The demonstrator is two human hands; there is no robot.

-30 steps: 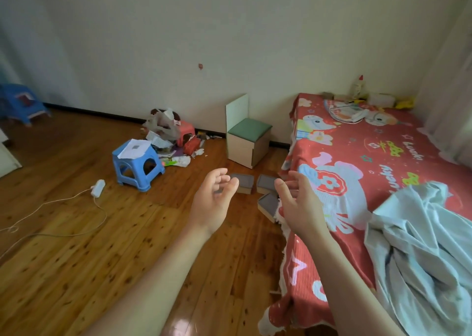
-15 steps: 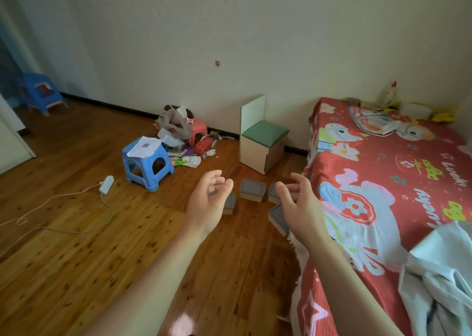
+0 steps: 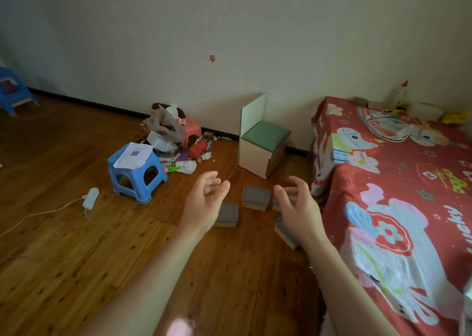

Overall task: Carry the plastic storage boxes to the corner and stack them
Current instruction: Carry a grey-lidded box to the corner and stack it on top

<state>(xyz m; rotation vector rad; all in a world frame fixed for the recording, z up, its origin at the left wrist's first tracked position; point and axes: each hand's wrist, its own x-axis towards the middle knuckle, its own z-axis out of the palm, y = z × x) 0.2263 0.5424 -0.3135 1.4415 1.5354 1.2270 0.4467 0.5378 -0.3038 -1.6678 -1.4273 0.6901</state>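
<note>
Four boxes: small plastic storage boxes with grey lids and cream sides, all on the wooden floor, centre frame, near the bed's foot corner.
Box 1: grey-lidded box, partly behind the left hand, at 9 o'clock of the group.
Box 2: grey-lidded box, fully seen, at 12 o'clock, between the two hands.
Box 3: box, only a sliver shows behind the right hand's thumb.
Box 4: tilted box at 5 o'clock of box 2, just beside the bed edge, mostly hidden by the right wrist.
Left hand: raised, palm facing right, fingers loosely curled and spread, holding nothing.
Right hand: raised, palm facing left, fingers loosely curled, wide, holding nothing.
Bed: red cartoon-print bed at 3 o'clock.
Seat: cream box seat with green cushion at 12 o'clock, against the wall.
Stool: blue plastic stool with white paper on top, at 10 o'clock.
Clutter: pile of bags and baskets behind the stool.
</note>
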